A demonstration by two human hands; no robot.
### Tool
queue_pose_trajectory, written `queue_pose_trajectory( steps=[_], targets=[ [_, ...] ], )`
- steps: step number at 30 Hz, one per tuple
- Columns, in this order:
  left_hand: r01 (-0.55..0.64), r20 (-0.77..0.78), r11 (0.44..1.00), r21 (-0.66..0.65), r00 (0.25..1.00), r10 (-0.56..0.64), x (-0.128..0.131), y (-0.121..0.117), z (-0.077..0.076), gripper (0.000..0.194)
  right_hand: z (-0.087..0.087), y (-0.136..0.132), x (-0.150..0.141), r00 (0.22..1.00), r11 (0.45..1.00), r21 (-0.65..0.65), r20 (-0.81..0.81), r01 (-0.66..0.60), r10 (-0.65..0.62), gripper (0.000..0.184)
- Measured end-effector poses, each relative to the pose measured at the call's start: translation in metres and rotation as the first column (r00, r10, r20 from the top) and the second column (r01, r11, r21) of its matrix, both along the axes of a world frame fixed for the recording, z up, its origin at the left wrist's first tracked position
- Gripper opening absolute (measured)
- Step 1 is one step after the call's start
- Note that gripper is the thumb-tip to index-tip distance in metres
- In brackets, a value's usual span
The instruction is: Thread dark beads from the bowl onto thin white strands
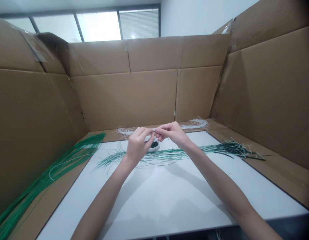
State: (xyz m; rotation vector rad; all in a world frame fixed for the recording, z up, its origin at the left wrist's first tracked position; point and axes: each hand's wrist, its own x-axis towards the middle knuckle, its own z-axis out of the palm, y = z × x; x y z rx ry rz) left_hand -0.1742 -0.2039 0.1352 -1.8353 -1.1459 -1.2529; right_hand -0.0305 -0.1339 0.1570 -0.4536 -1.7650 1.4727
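Observation:
My left hand (137,146) and my right hand (174,134) meet above the middle of the white board (184,196), fingertips pinched close together. What they pinch is too small to make out. Just below and behind the fingers stands a small white bowl (154,148) with dark green bits (154,144) in it, partly covered by my left hand. A bundle of thin green strands (166,155) lies across the board under both hands. Its right end (234,148) is thicker, with dark green and pale tips.
Long green strands (44,186) lie along the left side on cardboard. White strands (198,124) lie behind the board, partly hidden by my hands. Cardboard walls (149,96) enclose the left, back and right. A few dark specks (229,173) dot the board.

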Motion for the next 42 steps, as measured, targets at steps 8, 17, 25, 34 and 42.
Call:
queue_pose_trajectory(
  steps=[8,17,25,34,42],
  targets=[
    [-0.02,0.06,0.999,-0.037,0.998,0.022,0.0,0.0,-0.002,0.01,0.001,0.0,0.002,1.0,0.999,0.023,0.003,0.028,-0.028,0.028],
    [0.025,0.037,0.998,-0.063,0.999,-0.022,-0.002,0.0,-0.002,0.008,-0.001,0.004,0.003,0.999,1.0,0.0,-0.04,0.015,-0.015,0.029],
    [-0.005,0.068,0.999,-0.042,0.998,0.008,-0.004,-0.001,0.001,0.007,-0.005,0.014,0.004,0.991,0.999,-0.034,-0.128,-0.039,0.035,0.026],
    [0.058,0.163,0.997,-0.054,0.985,-0.049,0.002,-0.007,0.007,0.006,-0.009,0.015,0.004,0.972,0.984,0.056,-0.16,-0.167,0.174,0.025],
    [0.087,0.234,0.995,-0.049,0.97,-0.073,0.008,-0.014,0.012,0.008,-0.008,0.013,0.005,0.954,0.969,0.067,-0.17,-0.238,0.246,0.024]
  ],
)
